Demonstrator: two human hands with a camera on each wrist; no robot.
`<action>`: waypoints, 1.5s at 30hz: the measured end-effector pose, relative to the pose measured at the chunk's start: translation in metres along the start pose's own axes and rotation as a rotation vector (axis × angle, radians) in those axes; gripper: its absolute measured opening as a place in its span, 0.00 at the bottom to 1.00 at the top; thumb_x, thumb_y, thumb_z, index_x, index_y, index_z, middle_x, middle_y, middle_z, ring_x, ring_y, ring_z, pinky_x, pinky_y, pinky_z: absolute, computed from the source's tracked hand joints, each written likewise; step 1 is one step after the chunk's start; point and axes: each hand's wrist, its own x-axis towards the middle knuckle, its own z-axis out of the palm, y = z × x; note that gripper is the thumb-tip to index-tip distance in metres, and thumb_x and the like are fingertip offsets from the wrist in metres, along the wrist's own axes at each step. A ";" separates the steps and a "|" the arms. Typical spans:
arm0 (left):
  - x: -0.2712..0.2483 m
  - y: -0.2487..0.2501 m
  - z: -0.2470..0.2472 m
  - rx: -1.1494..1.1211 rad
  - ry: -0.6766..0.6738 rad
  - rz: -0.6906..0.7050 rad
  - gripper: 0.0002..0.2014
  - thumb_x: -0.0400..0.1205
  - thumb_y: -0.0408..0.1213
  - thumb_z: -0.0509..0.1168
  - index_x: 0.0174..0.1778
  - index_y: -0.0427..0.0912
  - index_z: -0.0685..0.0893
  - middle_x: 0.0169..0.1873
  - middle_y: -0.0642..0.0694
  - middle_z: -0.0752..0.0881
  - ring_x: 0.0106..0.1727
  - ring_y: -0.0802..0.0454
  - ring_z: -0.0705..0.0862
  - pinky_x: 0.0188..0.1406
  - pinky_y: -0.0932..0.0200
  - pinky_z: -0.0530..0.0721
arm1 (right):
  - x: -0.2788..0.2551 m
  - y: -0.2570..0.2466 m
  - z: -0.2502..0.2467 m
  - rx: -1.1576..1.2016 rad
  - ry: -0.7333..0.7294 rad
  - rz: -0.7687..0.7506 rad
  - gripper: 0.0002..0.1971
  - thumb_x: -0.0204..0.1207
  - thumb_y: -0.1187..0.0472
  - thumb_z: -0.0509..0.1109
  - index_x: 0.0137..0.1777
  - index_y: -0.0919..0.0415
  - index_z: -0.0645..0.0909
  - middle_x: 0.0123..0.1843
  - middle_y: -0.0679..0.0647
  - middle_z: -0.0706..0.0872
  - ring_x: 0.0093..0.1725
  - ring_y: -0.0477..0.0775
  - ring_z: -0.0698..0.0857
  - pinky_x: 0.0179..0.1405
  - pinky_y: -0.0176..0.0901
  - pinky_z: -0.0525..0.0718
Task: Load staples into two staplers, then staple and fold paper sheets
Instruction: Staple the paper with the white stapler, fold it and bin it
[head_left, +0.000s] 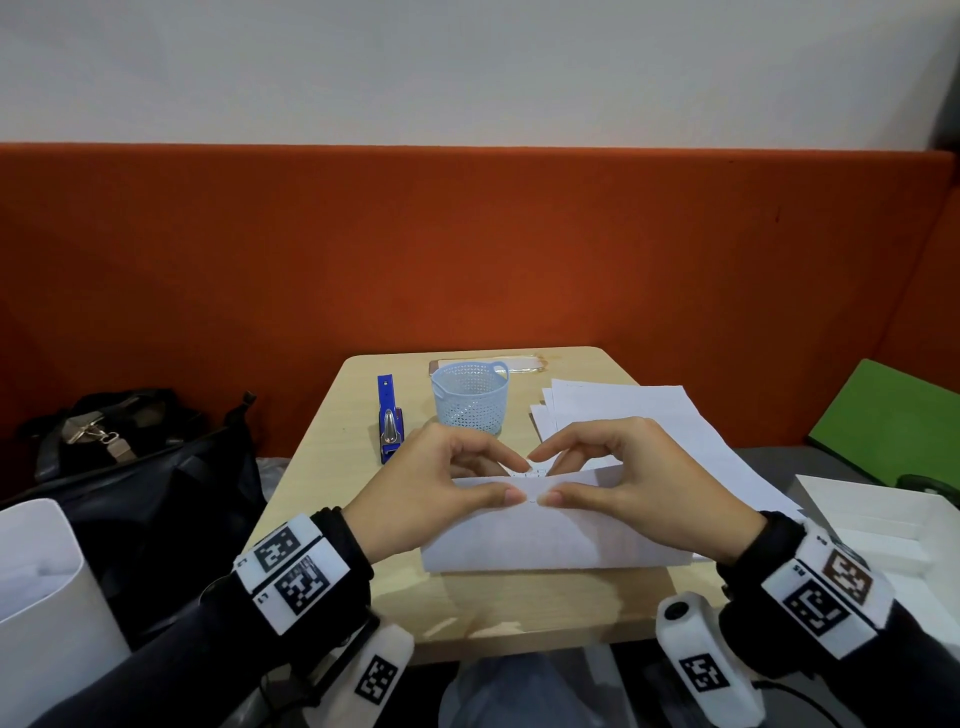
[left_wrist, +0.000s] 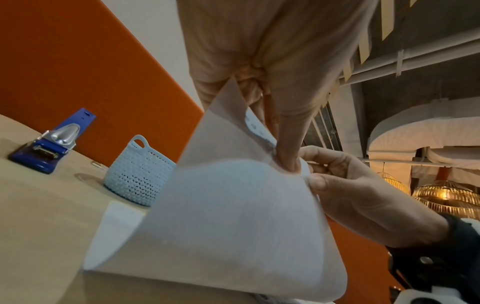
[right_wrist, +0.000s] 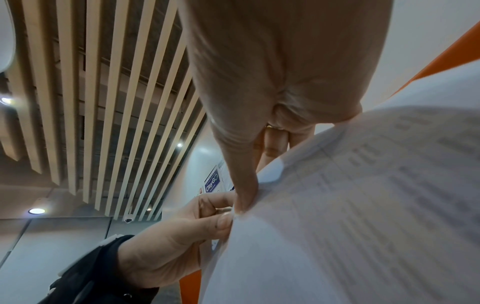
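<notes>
Pinching folded paper (head_left: 550, 540) edge: left hand (head_left: 415, 499), right hand (head_left: 644, 493) fingers; wooden table (head_left: 332, 457), orange wall panel (head_left: 467, 244) behind.

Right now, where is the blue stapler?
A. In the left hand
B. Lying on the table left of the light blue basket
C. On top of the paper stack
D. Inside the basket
B: the blue stapler lies untouched on the table, just left of the light blue basket, while the left hand and right hand both pinch the folded paper.
</notes>
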 end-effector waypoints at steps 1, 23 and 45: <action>0.000 0.000 0.000 0.004 -0.003 -0.001 0.09 0.73 0.36 0.78 0.49 0.47 0.92 0.38 0.46 0.93 0.44 0.56 0.91 0.49 0.65 0.84 | 0.000 0.000 0.000 -0.003 -0.007 0.000 0.16 0.65 0.49 0.83 0.53 0.44 0.87 0.39 0.42 0.92 0.48 0.39 0.88 0.66 0.44 0.77; -0.003 -0.001 -0.004 -0.029 0.013 -0.018 0.08 0.72 0.36 0.79 0.46 0.46 0.91 0.37 0.47 0.92 0.42 0.51 0.91 0.45 0.65 0.85 | 0.004 -0.001 0.007 -0.001 0.084 -0.013 0.21 0.63 0.50 0.84 0.55 0.44 0.83 0.37 0.40 0.92 0.50 0.37 0.87 0.61 0.37 0.76; -0.009 0.000 -0.007 0.061 0.034 0.045 0.09 0.72 0.34 0.79 0.46 0.45 0.92 0.36 0.54 0.91 0.38 0.62 0.87 0.45 0.73 0.81 | -0.006 0.008 -0.004 -0.051 0.102 0.034 0.12 0.64 0.44 0.81 0.45 0.45 0.88 0.35 0.40 0.92 0.46 0.36 0.86 0.58 0.38 0.77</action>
